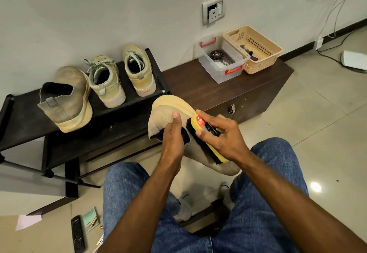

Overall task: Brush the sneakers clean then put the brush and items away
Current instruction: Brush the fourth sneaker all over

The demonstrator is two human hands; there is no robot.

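Observation:
A tan knit sneaker is held above my knees, sole turned away. My left hand reaches into its opening, thumb pressed on the upper. My right hand grips a yellow shoe brush with a red label, its black bristles against the sneaker's side. The matching sneaker stands on the black shoe rack. A pair of beige lace-up sneakers stands beside it.
A dark wooden cabinet holds a clear plastic box with a polish tin, and a beige basket. On the floor lie a remote, a small notepad and cables at right.

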